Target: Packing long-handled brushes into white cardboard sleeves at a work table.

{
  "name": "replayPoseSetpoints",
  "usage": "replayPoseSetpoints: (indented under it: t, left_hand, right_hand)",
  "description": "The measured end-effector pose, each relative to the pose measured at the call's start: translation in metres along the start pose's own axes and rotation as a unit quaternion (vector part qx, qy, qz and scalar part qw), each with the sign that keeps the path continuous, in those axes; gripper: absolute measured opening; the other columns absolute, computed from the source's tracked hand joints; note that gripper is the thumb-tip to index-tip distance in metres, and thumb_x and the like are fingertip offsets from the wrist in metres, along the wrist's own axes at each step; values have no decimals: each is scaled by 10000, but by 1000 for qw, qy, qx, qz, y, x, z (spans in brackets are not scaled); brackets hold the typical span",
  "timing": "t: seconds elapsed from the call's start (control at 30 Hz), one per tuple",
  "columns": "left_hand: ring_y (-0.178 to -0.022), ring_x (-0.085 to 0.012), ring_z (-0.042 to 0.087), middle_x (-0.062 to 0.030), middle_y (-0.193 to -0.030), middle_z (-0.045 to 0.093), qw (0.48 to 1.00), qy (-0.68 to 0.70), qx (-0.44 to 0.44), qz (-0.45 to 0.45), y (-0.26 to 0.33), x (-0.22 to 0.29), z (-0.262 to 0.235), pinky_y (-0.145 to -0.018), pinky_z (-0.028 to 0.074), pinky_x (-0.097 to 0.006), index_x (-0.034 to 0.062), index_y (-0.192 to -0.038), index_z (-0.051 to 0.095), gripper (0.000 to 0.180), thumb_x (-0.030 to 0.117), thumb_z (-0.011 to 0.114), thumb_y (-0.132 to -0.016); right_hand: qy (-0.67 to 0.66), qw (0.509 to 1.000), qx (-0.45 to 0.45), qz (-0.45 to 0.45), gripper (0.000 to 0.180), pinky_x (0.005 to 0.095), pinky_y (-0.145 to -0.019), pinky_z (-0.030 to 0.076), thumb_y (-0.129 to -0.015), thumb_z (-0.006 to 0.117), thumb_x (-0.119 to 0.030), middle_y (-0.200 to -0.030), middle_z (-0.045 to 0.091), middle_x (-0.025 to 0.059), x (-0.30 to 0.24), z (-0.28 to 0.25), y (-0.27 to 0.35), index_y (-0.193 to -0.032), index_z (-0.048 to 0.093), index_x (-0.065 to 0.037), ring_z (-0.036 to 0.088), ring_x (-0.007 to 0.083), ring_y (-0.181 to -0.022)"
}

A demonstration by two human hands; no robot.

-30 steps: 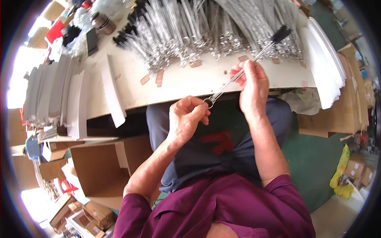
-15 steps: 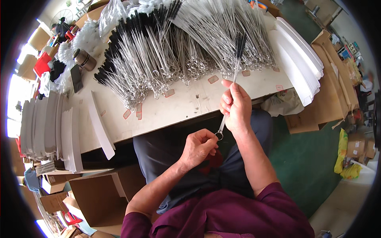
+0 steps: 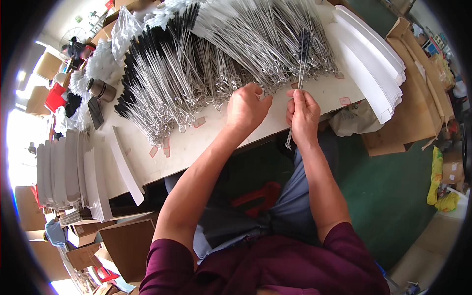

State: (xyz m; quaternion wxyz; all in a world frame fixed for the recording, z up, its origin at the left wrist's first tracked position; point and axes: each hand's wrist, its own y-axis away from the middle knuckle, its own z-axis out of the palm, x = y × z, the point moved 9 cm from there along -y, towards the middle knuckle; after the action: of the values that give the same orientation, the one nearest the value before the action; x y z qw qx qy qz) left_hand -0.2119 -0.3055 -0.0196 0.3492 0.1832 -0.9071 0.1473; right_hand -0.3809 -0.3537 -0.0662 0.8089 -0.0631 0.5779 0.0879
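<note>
My right hand [image 3: 302, 114] grips a thin wire brush [image 3: 301, 64] by its twisted metal stem, held upright with the black bristles at the top and the ring end poking out below my palm. My left hand [image 3: 246, 108] reaches over the table edge to the ring ends of a large heap of wire brushes [image 3: 221, 54] spread across the white table [image 3: 196, 142]; its fingers curl at the rings, and whether it holds one is hidden.
Stacks of white card strips lie at the table's right end [image 3: 373, 64] and left end [image 3: 69, 172]. A metal flask [image 3: 101, 90] stands at the left. Cardboard boxes [image 3: 123, 241] sit below the table, and green floor [image 3: 393, 187] lies to the right.
My left hand rose from my lap to the brush heap on the table. The right hand moved up and farther over the table with the brush, which now stands nearly upright.
</note>
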Motion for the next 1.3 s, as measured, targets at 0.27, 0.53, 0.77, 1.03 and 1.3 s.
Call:
replayPoseSetpoints:
  t: [0.27,0.53,0.77,1.03,1.3]
  left_hand:
    - [-754,-400,684,-186,-802,689,990,13,68,122,7,15,-2,-691,540,-485,11,-802,658,148,149,691,-844]
    - [-891,-240,731,-157,-1031,698,977,106,83,168,24,46,-66,-733,625,-345,-31,-871,696,53,12,726,-861]
    - [-917,-246,744,-189,-1122,689,971,117,87,187,24,62,-85,-761,626,-328,-36,-894,685,58,12,715,-883]
    - [-801,-249,738,-202,-1074,686,957,118,122,236,29,87,-131,-641,614,-320,-35,-862,641,65,-13,702,-866]
    - [-839,-150,711,-199,-1105,717,956,190,105,197,37,99,-193,-743,584,-272,-50,-919,662,52,-2,667,-937]
  right_hand:
    - [-41,997,-22,57,307,233,-425,287,-1104,512,-292,-651,468,-39,-1,2,0,-995,628,-30,381,34,-484]
    - [-63,996,-58,28,297,249,-426,378,-1101,502,-231,-671,541,2,-12,19,1,-969,624,5,471,69,-488]
    - [-60,989,-134,22,313,328,-789,591,-1061,514,-213,-879,692,100,-26,102,-44,-969,657,51,692,174,-817]
    - [-80,971,-217,54,323,452,-1014,561,-1076,518,-231,-1171,679,237,-10,139,-101,-1065,630,72,679,344,-1121]
    - [-100,973,-193,81,300,474,-894,627,-1073,493,-183,-1084,681,262,-4,139,-110,-1015,604,90,720,373,-1000]
